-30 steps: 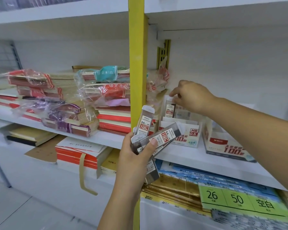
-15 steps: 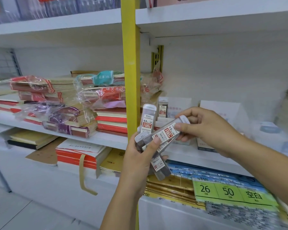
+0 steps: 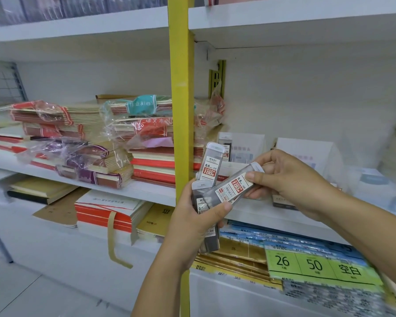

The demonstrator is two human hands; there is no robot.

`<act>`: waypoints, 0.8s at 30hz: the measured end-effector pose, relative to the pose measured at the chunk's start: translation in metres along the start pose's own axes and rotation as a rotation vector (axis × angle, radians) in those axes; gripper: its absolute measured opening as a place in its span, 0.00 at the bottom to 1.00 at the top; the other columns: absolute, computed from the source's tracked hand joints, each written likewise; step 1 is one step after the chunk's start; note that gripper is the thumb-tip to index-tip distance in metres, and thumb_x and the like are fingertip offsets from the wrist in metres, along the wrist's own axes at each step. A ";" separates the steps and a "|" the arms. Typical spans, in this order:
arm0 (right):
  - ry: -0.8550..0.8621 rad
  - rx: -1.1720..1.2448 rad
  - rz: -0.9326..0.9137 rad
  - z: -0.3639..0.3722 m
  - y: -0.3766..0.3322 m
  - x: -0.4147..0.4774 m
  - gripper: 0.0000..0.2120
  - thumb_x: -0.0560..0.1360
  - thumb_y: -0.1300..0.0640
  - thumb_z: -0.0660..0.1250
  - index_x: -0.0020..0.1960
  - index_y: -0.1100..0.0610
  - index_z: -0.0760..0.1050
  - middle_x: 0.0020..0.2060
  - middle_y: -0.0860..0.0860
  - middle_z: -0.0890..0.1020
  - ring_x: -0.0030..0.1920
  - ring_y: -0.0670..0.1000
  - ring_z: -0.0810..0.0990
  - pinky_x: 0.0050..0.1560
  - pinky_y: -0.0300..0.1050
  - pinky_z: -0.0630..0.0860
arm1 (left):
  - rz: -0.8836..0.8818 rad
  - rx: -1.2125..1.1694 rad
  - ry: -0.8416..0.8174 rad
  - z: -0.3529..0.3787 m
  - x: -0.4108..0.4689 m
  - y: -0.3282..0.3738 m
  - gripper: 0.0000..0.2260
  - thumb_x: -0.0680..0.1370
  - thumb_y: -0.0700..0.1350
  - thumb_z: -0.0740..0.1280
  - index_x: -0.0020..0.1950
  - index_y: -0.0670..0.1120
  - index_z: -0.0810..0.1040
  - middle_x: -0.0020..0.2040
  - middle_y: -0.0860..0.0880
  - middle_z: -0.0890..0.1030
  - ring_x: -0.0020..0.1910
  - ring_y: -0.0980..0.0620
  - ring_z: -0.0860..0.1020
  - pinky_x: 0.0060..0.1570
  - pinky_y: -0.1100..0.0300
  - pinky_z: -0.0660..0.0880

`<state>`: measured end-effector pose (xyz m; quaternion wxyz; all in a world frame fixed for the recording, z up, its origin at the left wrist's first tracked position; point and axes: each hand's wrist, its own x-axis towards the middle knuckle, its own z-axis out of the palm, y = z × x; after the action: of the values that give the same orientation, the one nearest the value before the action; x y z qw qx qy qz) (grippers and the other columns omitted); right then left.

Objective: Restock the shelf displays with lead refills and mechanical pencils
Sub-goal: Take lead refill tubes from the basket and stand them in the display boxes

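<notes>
**Q:** What occupies the left bay?
**A:** Plastic-wrapped notebook stacks (image 3: pixel 78 138) lie flat on the middle shelf (image 3: pixel 146 191), left of the yellow upright (image 3: pixel 181 110). They take no part in this step.

**Q:** How is the supply stock held?
**A:** The left hand (image 3: pixel 192 220), near the camera and just right of the upright, grips a bundle of lead refill cases (image 3: pixel 210 170). Its thumb lies across the front and the labels face the camera. The cases spread like a fan. This probably leaves each capped end free, so that one case can be picked at a time.

**Q:** Which case is being handled?
**A:** One tilted case (image 3: pixel 233 188) lies across the bundle. Its lower end sits under the left thumb. The right hand (image 3: pixel 290 179) pinches its capped upper end between thumb and fingers. This grip suggests that the case is being drawn out of the bundle.

**Q:** Where does it go?
**A:** Most likely into the display box (image 3: pixel 245 148), which stands on the shelf just beyond the hands. One standing case (image 3: pixel 225 148) is already upright at its left side with its label forward. The next case should stand the same way.

**Q:** What lies further right?
**A:** A second display box (image 3: pixel 306 154) stands there, and its contents cannot be made out. A green price label (image 3: pixel 316 264) lies lower down, at the near right.
</notes>
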<state>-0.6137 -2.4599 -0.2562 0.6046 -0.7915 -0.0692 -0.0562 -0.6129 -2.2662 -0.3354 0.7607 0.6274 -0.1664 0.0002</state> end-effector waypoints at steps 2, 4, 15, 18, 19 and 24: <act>0.003 0.015 -0.012 0.001 -0.002 0.003 0.10 0.77 0.62 0.67 0.55 0.60 0.68 0.40 0.58 0.86 0.41 0.58 0.86 0.39 0.44 0.83 | 0.003 0.003 -0.014 -0.003 0.001 0.000 0.29 0.63 0.54 0.80 0.61 0.60 0.76 0.51 0.54 0.85 0.41 0.55 0.83 0.38 0.62 0.79; 0.002 0.035 -0.032 -0.001 -0.008 0.007 0.10 0.78 0.62 0.66 0.56 0.59 0.67 0.41 0.59 0.86 0.41 0.60 0.86 0.38 0.46 0.84 | -0.002 -0.003 -0.012 -0.005 0.002 -0.001 0.24 0.65 0.54 0.81 0.58 0.62 0.77 0.51 0.53 0.85 0.40 0.55 0.82 0.39 0.62 0.79; 0.271 -0.579 -0.496 -0.010 -0.035 0.078 0.10 0.78 0.56 0.67 0.51 0.45 0.68 0.44 0.46 0.81 0.41 0.44 0.82 0.39 0.40 0.79 | 0.009 0.043 0.283 -0.017 0.007 0.001 0.13 0.70 0.56 0.75 0.49 0.69 0.75 0.44 0.61 0.84 0.31 0.57 0.82 0.30 0.67 0.77; 0.175 -0.792 -0.446 0.001 -0.027 0.097 0.12 0.77 0.55 0.69 0.53 0.47 0.66 0.45 0.49 0.81 0.42 0.48 0.81 0.43 0.49 0.79 | 0.002 0.025 0.282 -0.018 0.007 0.003 0.13 0.65 0.59 0.75 0.45 0.71 0.76 0.44 0.60 0.84 0.31 0.56 0.82 0.31 0.65 0.78; 0.165 -0.813 -0.414 0.003 -0.026 0.102 0.13 0.76 0.55 0.70 0.53 0.48 0.66 0.46 0.50 0.81 0.43 0.50 0.81 0.44 0.52 0.79 | -0.001 0.020 0.280 -0.018 0.007 0.003 0.14 0.63 0.60 0.75 0.44 0.72 0.76 0.44 0.60 0.84 0.31 0.56 0.82 0.32 0.64 0.78; 0.134 -0.723 -0.328 0.000 -0.023 0.116 0.14 0.72 0.56 0.74 0.45 0.47 0.68 0.41 0.50 0.82 0.39 0.49 0.82 0.37 0.46 0.78 | -0.011 -0.025 0.251 -0.020 0.008 0.003 0.17 0.59 0.63 0.75 0.46 0.71 0.78 0.47 0.59 0.85 0.33 0.54 0.82 0.34 0.61 0.80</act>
<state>-0.5034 -2.4493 -0.2139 0.2732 -0.9262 -0.1308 -0.2244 -0.6014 -2.2482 -0.3337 0.7833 0.6138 -0.0663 0.0726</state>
